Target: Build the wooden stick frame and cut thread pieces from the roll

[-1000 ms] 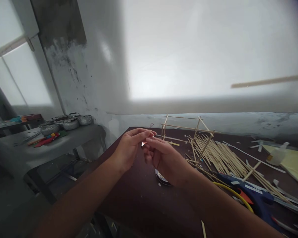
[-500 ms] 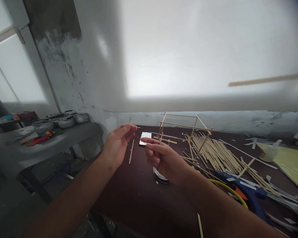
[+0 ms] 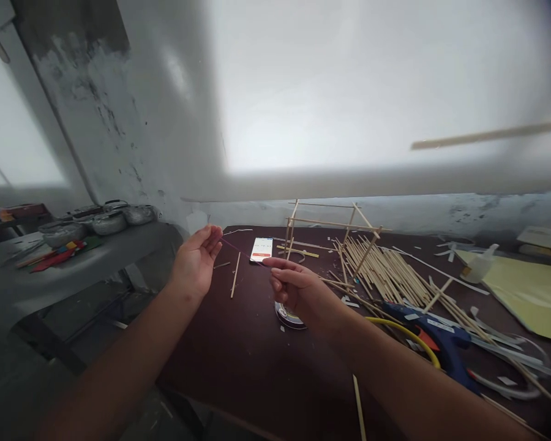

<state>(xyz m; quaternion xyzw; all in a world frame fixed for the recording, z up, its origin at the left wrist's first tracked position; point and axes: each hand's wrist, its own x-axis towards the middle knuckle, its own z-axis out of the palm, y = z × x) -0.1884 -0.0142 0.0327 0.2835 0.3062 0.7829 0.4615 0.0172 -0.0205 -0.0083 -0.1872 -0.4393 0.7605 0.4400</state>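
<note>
A thin purple thread [image 3: 233, 245] runs taut between my two hands above the dark brown table [image 3: 239, 367]. My left hand [image 3: 196, 260] is closed, its fingertips pinching one end. My right hand [image 3: 298, 286] pinches the thread between thumb and forefinger, the other fingers curled in. Partly hidden under the right hand lies a round, flat, shiny thing [image 3: 288, 318], whose kind I cannot make out. Just behind the hands is a phone [image 3: 262, 247] with a lit screen. A box-shaped frame of thin wooden sticks [image 3: 333, 222] stands behind the right hand.
Many loose wooden sticks [image 3: 390, 269] lie right of the frame. A blue glue gun [image 3: 447, 334] with a yellow loop [image 3: 413, 331] rests near my right forearm. Farther right are a small bottle [image 3: 480, 264] and yellow paper [image 3: 528, 294]. Metal pots [image 3: 109, 223] stand on another table at left.
My hands have moved apart, the left one going left, and a longer stretch of thread shows between them. The camera view has shifted slightly right.
</note>
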